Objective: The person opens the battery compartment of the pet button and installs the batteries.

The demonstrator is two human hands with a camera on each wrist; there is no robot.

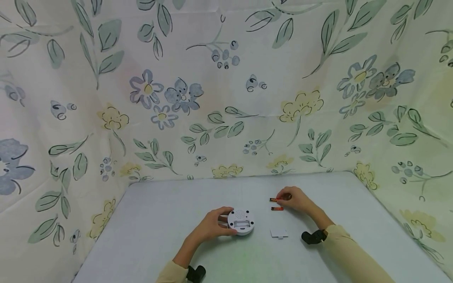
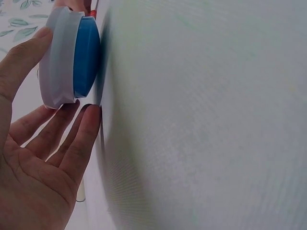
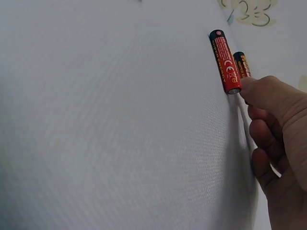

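My left hand (image 1: 211,226) holds a round white device (image 1: 244,214) by its side, thumb on the near edge and fingers around the far edge. Its underside faces up, showing speaker holes, dark feet and an uncovered battery compartment with no battery in it. In the left wrist view a blue part (image 2: 86,57) faces down toward the table. To the right, my right hand (image 1: 297,200) pinches the end of a red and black battery (image 3: 242,64) between thumb and fingers. A second such battery (image 3: 224,62) lies on the table just nearer to me, beside the fingertips.
A small white battery cover (image 1: 279,233) lies on the white table (image 1: 170,204), to the right of the device. Floral cloth (image 1: 219,133) hangs behind the table's far edge and along both sides. Each wrist wears a black camera, the right one (image 1: 313,237) low over the table.
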